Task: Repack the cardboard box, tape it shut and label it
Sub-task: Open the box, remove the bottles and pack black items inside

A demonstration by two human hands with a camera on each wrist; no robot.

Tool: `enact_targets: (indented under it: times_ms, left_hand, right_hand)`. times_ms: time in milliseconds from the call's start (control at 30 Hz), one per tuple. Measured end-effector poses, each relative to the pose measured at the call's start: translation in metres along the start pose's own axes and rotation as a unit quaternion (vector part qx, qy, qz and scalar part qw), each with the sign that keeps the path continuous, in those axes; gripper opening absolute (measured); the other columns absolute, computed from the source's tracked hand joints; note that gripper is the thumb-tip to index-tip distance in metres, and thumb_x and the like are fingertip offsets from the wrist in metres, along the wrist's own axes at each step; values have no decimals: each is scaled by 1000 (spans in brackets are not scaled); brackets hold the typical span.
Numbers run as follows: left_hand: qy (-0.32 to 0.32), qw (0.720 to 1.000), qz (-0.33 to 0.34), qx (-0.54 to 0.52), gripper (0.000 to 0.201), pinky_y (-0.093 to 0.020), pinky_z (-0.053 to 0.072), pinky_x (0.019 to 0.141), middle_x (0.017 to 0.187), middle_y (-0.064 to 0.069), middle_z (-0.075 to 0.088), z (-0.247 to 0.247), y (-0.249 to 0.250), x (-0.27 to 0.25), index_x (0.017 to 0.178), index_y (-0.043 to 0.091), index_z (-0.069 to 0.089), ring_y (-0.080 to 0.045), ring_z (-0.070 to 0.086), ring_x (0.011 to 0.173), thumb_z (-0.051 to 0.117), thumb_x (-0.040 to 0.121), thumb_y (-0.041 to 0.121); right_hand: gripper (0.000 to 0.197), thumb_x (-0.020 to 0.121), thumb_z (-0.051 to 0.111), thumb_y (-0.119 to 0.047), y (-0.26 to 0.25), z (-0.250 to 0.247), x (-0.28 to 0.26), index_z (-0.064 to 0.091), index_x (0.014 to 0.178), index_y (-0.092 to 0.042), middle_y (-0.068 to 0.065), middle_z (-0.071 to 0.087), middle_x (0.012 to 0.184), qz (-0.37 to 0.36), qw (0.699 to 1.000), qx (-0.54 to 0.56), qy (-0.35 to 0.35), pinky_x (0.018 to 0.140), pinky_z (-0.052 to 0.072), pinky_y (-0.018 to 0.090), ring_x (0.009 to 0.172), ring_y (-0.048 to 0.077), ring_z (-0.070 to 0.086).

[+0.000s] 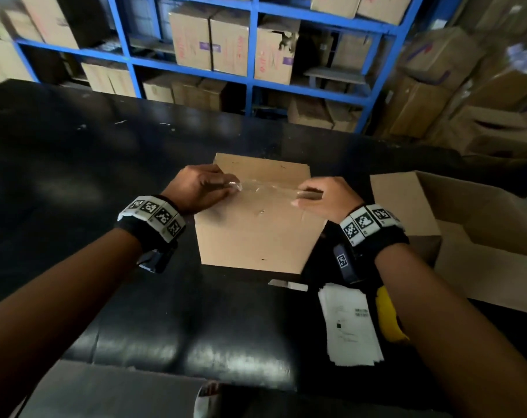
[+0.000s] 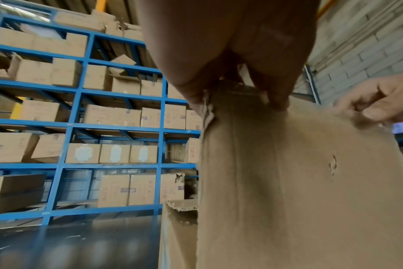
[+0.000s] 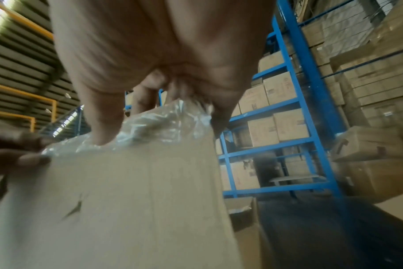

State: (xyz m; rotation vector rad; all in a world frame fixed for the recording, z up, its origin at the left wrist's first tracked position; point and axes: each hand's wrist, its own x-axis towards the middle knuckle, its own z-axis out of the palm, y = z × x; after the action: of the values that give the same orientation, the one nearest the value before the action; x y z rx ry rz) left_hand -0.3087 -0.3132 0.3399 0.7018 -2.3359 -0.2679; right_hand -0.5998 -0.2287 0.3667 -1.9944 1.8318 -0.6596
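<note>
Taping step in hand. Cardboard box [image 1: 256, 218] sits flaps-down on the tabletop [image 1: 75, 176], directly under both hands. Left hand [image 1: 196, 188] pinches one end of a clear tape strip [image 1: 265, 190]; right hand [image 1: 325, 197] pinches the other end, thumb on top. Strip is stretched between them along the seam, crinkled near both grips.

Next, by my read: lower it flat onto the seam, then rub it down from one hand toward the other so no wrinkles stay. Labelling not yet done; paper labels [image 1: 351, 324] lie beneath the right forearm, nearer the body than the box.
</note>
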Motion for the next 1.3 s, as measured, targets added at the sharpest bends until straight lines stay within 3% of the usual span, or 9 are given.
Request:
enact_targets:
  times_ms: [100,267,433,667,767,900,1000,1133,1300]
  left_hand:
    - [-45,998,-12,-50,43,-25,54,78,99,11,66,-8,21,-32,103,22,73,-3,64,85,55,83,56]
    - [-189,980,3,64,55,-43,55,81,113,-4,64,12,24,-80,115,25,67,-19,62,98,52,79,64]
    - [-379,896,-55,225,107,-51,32,108,148,1,33,29,31,-92,138,36,36,-25,33,134,17,53,97]
    - [-280,928,-155,189,54,-48,27,110,147,-1,39,51,5,-63,139,28,39,-24,34,135,49,90,48]
    - [-291,928,-129,193,58,-48,32,107,140,-7,46,58,-16,-43,132,20,50,-28,39,130,26,92,56]
    - [-324,929,-42,176,91,-47,35,105,128,-10,55,69,-50,-22,123,15,56,-30,45,124,-3,84,72]
    - [-315,930,-3,186,79,-45,34,106,127,-9,58,78,-65,-8,122,14,58,-30,47,122,10,87,65]
    - [-345,907,-18,243,66,-46,16,115,148,-5,37,84,-84,2,138,25,43,-29,26,138,30,86,63]
    - [-349,899,-6,263,63,-47,8,117,152,-2,30,91,-93,3,142,29,35,-27,20,141,36,88,62]
  right_hand:
    - [38,77,69,-51,-8,-1,-24,74,102,-24,-10,70,100,2,997,-7,-76,88,48,26,95,7,63]
    - [45,80,63,-57,0,24,-51,71,111,-26,-9,68,115,37,985,-38,-163,94,43,24,108,8,59]
    - [58,76,70,-48,34,62,-56,54,130,-35,2,46,139,67,978,-115,-161,109,33,36,132,23,37]
    - [22,83,66,-22,39,73,-45,66,105,-25,-3,61,110,13,983,-157,-89,87,46,31,107,19,53]
    - [11,83,68,-21,36,59,-27,69,94,-21,-1,70,97,26,985,-134,-107,80,52,28,92,20,65]
    - [22,86,67,-23,30,40,13,68,107,-17,5,67,99,82,972,-112,-189,75,57,30,70,20,67]
    - [31,85,67,-21,36,38,56,64,116,-19,5,67,112,80,968,-164,-172,87,53,32,94,22,67]
    - [59,81,70,-25,53,49,108,48,136,-27,4,41,144,78,963,-222,-131,108,37,42,133,27,39]
    - [55,81,70,-24,71,60,129,52,133,-29,1,47,141,66,959,-254,-105,104,41,43,129,26,43]
